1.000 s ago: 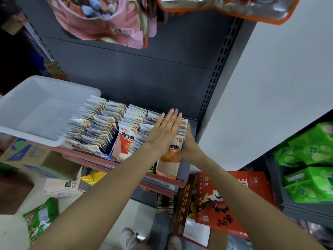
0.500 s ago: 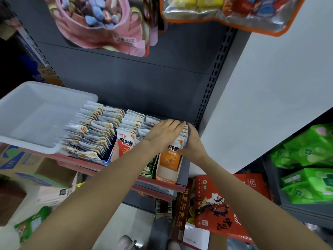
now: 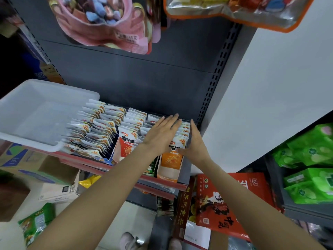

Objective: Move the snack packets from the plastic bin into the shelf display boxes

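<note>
1. The shelf unit (image 3: 144, 83) filled the middle of the view, its dark back panel rising behind one shelf edged in red.
2. A white wall (image 3: 270, 96) stood to its right.
3. The bin (image 3: 36, 116), of clear plastic, sat on the left part of the shelf, just beside the packets; what showed of its inside held nothing.
4. A red box (image 3: 234, 201) leaned low at the right, below the shelf, with green packs (image 3: 310, 165) stacked on a neighbouring rack further right.
5. A pink bag (image 3: 104, 24) and an orange-trimmed bag (image 3: 234, 9) hung above.
6. Cartons (image 3: 27, 163) stood under the bin, and a green pouch (image 3: 36, 222) lay on the floor lower down.
7. The packets (image 3: 100, 129) stood upright in several rows inside the display boxes (image 3: 168, 174) on the shelf, filling it from the bin to the right upright.
8. The left hand (image 3: 162, 132) lay flat, fingers straight and together, pressing on the tops of the rightmost rows.
9. The right hand (image 3: 194, 145) was likewise flat with straight fingers, set edge-on against the right side of the last row, its thumb lying across the front packet.
10. Neither hand curled round anything; the last row sat between them.
</note>
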`<move>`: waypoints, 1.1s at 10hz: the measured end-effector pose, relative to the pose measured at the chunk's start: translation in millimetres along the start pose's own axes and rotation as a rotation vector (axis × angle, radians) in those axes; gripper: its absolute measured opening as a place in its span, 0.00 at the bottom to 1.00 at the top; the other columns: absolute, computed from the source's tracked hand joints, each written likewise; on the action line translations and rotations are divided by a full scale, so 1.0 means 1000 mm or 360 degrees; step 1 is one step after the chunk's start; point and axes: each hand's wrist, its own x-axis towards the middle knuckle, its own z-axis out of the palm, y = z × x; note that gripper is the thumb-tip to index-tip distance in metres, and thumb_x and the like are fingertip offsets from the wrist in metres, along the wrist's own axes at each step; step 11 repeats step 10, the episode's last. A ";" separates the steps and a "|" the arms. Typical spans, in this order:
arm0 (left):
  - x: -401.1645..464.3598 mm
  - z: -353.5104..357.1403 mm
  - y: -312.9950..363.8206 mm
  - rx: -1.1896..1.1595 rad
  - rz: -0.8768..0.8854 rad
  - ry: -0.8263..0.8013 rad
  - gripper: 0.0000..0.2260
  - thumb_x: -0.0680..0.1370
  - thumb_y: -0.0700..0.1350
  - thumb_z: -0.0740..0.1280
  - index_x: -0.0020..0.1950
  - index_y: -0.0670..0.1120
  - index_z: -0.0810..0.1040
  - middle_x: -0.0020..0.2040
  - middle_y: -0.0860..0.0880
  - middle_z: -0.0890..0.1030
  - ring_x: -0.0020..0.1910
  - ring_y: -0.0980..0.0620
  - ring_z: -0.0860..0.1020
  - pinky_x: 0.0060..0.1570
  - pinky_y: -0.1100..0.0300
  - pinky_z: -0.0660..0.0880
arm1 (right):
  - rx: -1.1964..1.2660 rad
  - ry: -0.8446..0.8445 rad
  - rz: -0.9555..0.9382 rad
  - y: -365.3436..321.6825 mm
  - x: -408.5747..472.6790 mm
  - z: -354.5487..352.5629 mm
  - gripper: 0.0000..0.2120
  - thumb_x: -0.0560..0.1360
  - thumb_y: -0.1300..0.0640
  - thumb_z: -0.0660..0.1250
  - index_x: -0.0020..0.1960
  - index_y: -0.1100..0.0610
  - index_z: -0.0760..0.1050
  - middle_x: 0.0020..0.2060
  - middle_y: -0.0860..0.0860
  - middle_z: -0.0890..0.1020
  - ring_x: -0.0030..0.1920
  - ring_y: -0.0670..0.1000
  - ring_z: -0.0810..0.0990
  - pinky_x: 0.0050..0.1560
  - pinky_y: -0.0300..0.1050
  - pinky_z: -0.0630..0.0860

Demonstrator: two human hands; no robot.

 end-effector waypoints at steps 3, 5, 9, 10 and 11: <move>-0.011 -0.008 -0.004 -0.0308 -0.0102 0.0034 0.38 0.74 0.46 0.70 0.77 0.47 0.50 0.78 0.48 0.49 0.77 0.50 0.48 0.74 0.56 0.48 | -0.0168 0.0112 -0.0002 -0.009 0.001 0.003 0.47 0.67 0.62 0.76 0.76 0.57 0.50 0.72 0.53 0.60 0.71 0.50 0.62 0.67 0.37 0.59; -0.031 -0.006 -0.017 -0.0423 -0.0338 0.0265 0.23 0.78 0.47 0.63 0.73 0.48 0.64 0.73 0.48 0.63 0.71 0.48 0.62 0.70 0.54 0.61 | -0.0238 0.0046 0.0098 -0.021 -0.002 -0.001 0.44 0.71 0.62 0.72 0.77 0.56 0.47 0.73 0.53 0.58 0.72 0.52 0.60 0.70 0.43 0.60; -0.044 -0.034 -0.012 -0.0463 -0.0508 0.0281 0.17 0.80 0.48 0.60 0.68 0.47 0.70 0.67 0.47 0.72 0.65 0.47 0.69 0.60 0.53 0.69 | -0.0263 0.0039 0.0100 -0.050 -0.026 -0.023 0.36 0.74 0.60 0.69 0.76 0.58 0.52 0.71 0.57 0.60 0.71 0.55 0.62 0.67 0.40 0.60; -0.054 -0.046 -0.015 -0.0838 -0.0674 0.0450 0.09 0.78 0.47 0.61 0.56 0.49 0.78 0.53 0.48 0.81 0.53 0.47 0.78 0.50 0.53 0.76 | -0.0220 0.0126 0.0018 -0.056 -0.038 -0.041 0.22 0.75 0.59 0.67 0.68 0.57 0.68 0.62 0.57 0.73 0.62 0.53 0.72 0.58 0.39 0.67; -0.054 -0.046 -0.015 -0.0838 -0.0674 0.0450 0.09 0.78 0.47 0.61 0.56 0.49 0.78 0.53 0.48 0.81 0.53 0.47 0.78 0.50 0.53 0.76 | -0.0220 0.0126 0.0018 -0.056 -0.038 -0.041 0.22 0.75 0.59 0.67 0.68 0.57 0.68 0.62 0.57 0.73 0.62 0.53 0.72 0.58 0.39 0.67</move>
